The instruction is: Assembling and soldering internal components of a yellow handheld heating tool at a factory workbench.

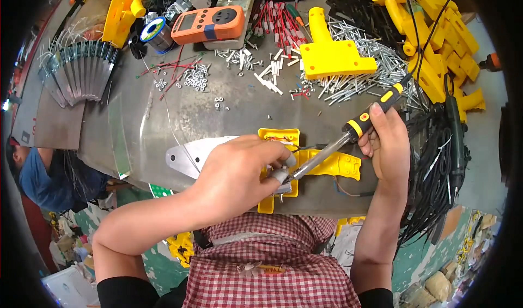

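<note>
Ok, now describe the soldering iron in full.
The iron has a black-and-yellow handle and a straight, metallic-looking shaft. Held by the handle in the right grip, it slants down and left over the yellow housing, tip close to the left grip; contact there is unclear. A black cord seems to leave its rear end.

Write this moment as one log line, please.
left hand: at open yellow casing | right hand: holds soldering iron, angled toward casing | nearby: orange meter

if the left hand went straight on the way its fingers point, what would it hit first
Likely the soldering iron's metal shaft, slanting just right of the left hand; depth is unclear, so the yellow casing might come first.
</note>
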### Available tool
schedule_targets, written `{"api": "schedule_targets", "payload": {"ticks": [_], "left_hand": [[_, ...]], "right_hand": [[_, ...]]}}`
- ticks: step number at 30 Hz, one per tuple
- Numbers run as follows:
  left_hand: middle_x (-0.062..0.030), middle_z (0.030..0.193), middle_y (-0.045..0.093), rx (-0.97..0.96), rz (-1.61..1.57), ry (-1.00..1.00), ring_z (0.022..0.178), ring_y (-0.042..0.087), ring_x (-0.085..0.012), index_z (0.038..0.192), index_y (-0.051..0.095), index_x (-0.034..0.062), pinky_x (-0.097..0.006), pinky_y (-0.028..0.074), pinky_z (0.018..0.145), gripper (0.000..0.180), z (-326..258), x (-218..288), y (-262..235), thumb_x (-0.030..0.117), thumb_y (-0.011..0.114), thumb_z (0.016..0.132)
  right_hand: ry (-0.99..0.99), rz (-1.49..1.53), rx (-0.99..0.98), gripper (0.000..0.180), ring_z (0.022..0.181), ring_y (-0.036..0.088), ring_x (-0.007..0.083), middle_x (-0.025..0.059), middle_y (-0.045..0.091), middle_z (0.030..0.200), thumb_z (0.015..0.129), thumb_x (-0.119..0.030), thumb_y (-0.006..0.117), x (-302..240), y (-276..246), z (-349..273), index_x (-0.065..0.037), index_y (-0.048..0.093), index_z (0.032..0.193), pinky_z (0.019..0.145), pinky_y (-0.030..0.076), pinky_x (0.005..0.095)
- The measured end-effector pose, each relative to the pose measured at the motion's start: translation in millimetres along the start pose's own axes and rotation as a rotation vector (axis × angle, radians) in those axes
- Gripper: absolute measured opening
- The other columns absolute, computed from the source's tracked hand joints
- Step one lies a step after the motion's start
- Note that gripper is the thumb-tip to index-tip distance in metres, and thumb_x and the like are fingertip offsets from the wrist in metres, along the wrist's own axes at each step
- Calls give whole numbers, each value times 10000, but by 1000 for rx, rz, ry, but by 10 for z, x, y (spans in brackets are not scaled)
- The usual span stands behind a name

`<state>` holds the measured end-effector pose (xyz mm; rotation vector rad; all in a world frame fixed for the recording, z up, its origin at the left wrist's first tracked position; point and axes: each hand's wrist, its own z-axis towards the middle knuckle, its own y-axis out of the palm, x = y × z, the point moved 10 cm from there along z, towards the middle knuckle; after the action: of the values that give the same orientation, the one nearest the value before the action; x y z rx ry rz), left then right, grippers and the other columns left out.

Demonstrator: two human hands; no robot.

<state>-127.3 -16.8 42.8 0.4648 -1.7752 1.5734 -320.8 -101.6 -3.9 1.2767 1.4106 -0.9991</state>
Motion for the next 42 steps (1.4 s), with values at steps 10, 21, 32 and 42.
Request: {"api": "schedule_targets", "payload": {"ticks": [10,21,32,42], "left_hand": [[-81,766,642,21,22,33,744,623,-273,918,654,79,-357,498,677,247,-7,1,-15,63,699,676],[-64,747,626,70,0,41,714,621,-262,920,661,110,-362,505,643,236,-83,-12,4,127,729,695],[-76,760,624,73,8,51,722,623,-266,926,644,101,-361,504,648,259,-49,22,-38,97,729,682],[-85,740,610,43,-3,52,686,597,-256,919,648,77,-352,480,614,286,-30,14,-16,7,691,645]], "right_hand": [[-238,94,147,251,528,479,58,34,574,690,954,-284,528,-624,-315,113,-41,529,891,473,361,184],[-924,-134,167,246,820,611,119,62,641,919,896,-125,623,-1459,603,985,-1,527,1086,752,480,267],[-459,-935,-304,284,795,654,289,144,678,857,829,-247,648,-887,1310,1688,-15,630,992,714,504,376],[-239,-774,-1079,233,788,648,252,151,676,843,832,-205,636,-136,1329,104,4,661,931,729,489,346]]}}
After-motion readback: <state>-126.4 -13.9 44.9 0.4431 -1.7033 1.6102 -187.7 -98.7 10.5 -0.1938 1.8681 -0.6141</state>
